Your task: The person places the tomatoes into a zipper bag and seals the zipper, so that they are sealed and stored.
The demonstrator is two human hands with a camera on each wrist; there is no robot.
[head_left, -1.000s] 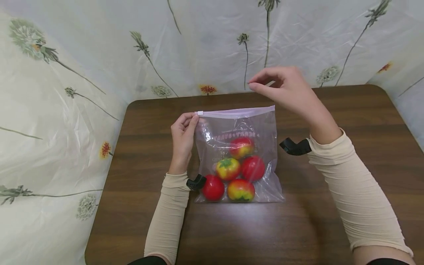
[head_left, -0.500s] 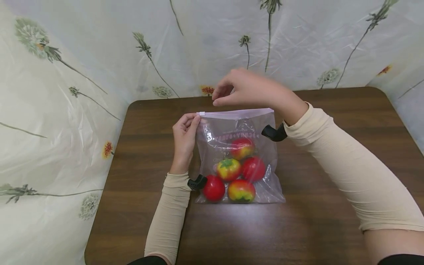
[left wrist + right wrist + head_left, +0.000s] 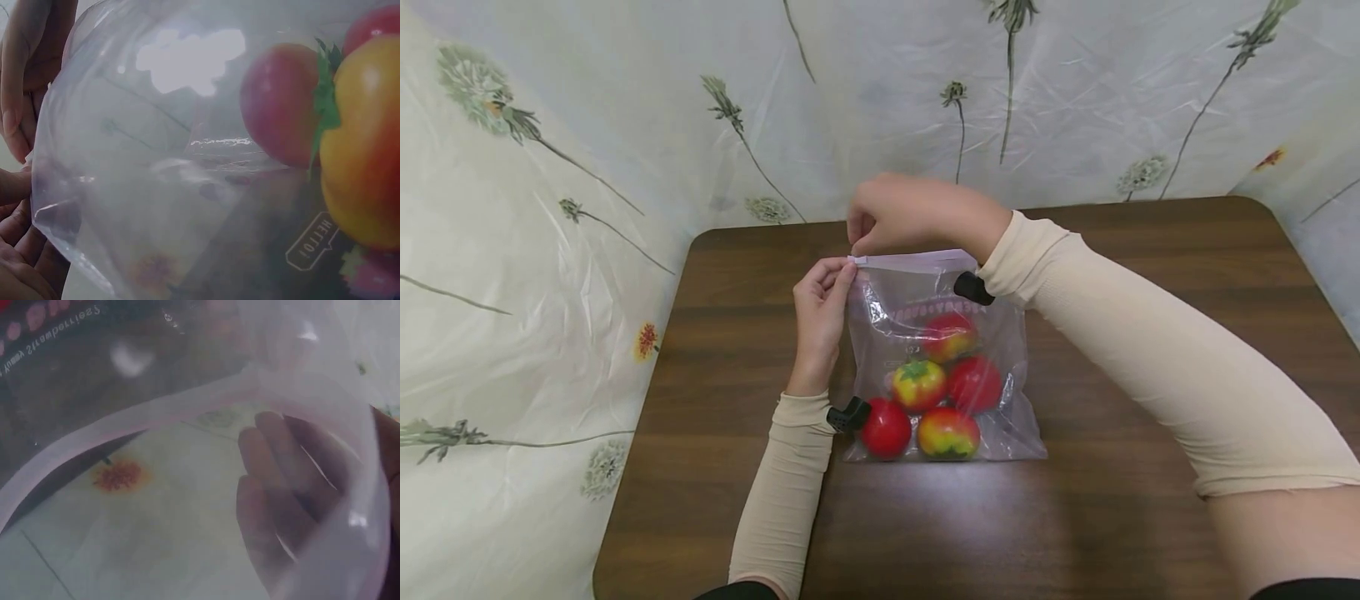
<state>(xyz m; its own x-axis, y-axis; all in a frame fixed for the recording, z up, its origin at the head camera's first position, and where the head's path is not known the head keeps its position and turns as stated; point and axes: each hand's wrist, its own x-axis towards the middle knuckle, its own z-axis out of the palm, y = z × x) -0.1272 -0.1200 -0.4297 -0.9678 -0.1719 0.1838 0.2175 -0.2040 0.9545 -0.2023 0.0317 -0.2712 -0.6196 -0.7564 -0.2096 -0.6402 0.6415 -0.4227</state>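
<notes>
A clear zip bag with a pale purple top [image 3: 1011, 333] stretches over the table's middle, with several round red and yellow fruits [image 3: 886, 429] inside. Green leafy tops show on some of these. My left hand [image 3: 822, 312] pinches the bag's upper left corner between thumb and fingers, right by the white slider [image 3: 858, 261]. Across the top edge reaches my right hand [image 3: 917, 215], its thumb and forefinger pinched together at the slider. In the left wrist view, fingers of both hands meet at that corner. Through the film, the right wrist view shows curled fingers [image 3: 269, 469].
The dark wooden table [image 3: 737, 358] has rounded far corners. Behind it and on the left hangs a pale plastic sheet [image 3: 880, 108] printed with dandelions. Black wrist cameras [image 3: 850, 414] sit on both beige sleeves [image 3: 1120, 333].
My right hand has swung left and down from above the bag's right side to the slider. The left hand keeps its pinch on the corner, and the bag has hardly shifted.
</notes>
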